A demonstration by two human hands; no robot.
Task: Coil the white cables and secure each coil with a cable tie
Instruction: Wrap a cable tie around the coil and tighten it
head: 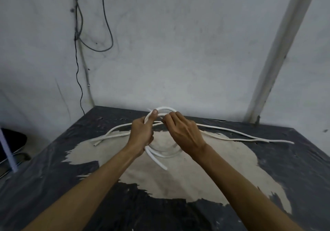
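Currently, we record the scene as follows.

Left hand: our left hand (141, 134) sits just left of frame centre, fingers curled round the white cable coil (165, 108), thumb raised along the loop at its 9 o'clock side.

Right hand: our right hand (185, 132) lies at 3 o'clock from the left hand, fingers bent and pinching the coil's strands where they cross near the loop's lower edge (we cannot tell whether a tie sits between the fingertips).

Coil: a loop held upright above the table (53, 186), its top arc showing beyond both hands at 12 o'clock; more turns of the loop curve below the left wrist, and a free end (160, 164) trails toward 6 o'clock over the table.

Loose cables: further white cables (241, 138) lie flat on the table, running out to 3 o'clock past the right hand and to 9 o'clock past the left hand, where their ends (96, 142) rest side by side.

Table surface: dark covering, worn away to a pale patch (196, 177) under the hands and forearms.

Surroundings: a grey wall (178, 43) at 12 o'clock, dark wires (107, 25) hanging at 11 o'clock, a pale slanted post (278, 52) at 2 o'clock.
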